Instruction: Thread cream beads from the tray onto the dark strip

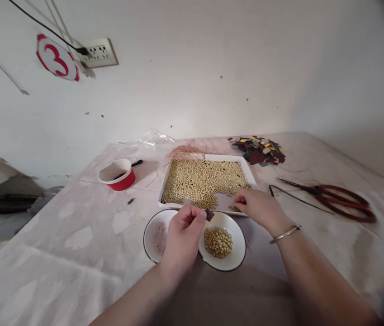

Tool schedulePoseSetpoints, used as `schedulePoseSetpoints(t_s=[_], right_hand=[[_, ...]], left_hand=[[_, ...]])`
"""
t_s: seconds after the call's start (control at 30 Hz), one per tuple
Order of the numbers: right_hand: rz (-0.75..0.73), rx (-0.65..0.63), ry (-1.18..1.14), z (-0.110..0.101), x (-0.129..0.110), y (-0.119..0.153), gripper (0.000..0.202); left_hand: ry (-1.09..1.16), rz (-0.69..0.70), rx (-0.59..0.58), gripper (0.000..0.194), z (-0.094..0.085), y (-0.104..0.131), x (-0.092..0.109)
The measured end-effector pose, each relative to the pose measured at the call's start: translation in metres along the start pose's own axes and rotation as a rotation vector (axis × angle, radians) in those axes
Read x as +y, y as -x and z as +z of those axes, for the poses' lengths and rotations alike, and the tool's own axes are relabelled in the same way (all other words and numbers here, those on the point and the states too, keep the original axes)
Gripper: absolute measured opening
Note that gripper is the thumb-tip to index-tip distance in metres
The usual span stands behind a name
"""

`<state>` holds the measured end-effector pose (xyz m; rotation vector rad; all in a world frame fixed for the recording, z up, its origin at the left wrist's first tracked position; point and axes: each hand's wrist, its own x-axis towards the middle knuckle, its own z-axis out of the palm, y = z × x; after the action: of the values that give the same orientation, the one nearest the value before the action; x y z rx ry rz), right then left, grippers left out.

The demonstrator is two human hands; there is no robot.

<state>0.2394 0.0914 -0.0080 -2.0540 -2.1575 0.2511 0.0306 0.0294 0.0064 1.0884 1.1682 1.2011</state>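
Between thumb and fingertips, my left hand (185,228) pinches a small dark brown square piece (209,215). It is held just over two white bowls with dark rims. The left bowl (148,233), partly hidden by that hand, has pinkish residue in it; the right bowl (241,244) contains yellowish round bean-like grains (218,242). My right hand (251,203) is closed at the near right corner of a white tray (161,199), its fingertips down among similar pale grains (198,179). What those fingers grip, if anything, is too small to make out.
Red scissors (344,201) and a thin dark strip (300,199) lie right. Behind the tray are copper-coloured wires (187,153), a clear plastic bag (156,137) and a pile of coloured scraps (259,151). A red-and-white cup (122,181) and a black pen (137,163) are left.
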Motion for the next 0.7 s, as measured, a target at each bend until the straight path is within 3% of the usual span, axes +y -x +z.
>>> schedulePoseSetpoints(t_s=[0.7], right_hand=[[-0.055,-0.020,-0.053,0.0061,0.0020,-0.0080,0.010]], left_hand=[[-0.013,0.017,-0.014,0.018,0.0013,0.0000,-0.0028]])
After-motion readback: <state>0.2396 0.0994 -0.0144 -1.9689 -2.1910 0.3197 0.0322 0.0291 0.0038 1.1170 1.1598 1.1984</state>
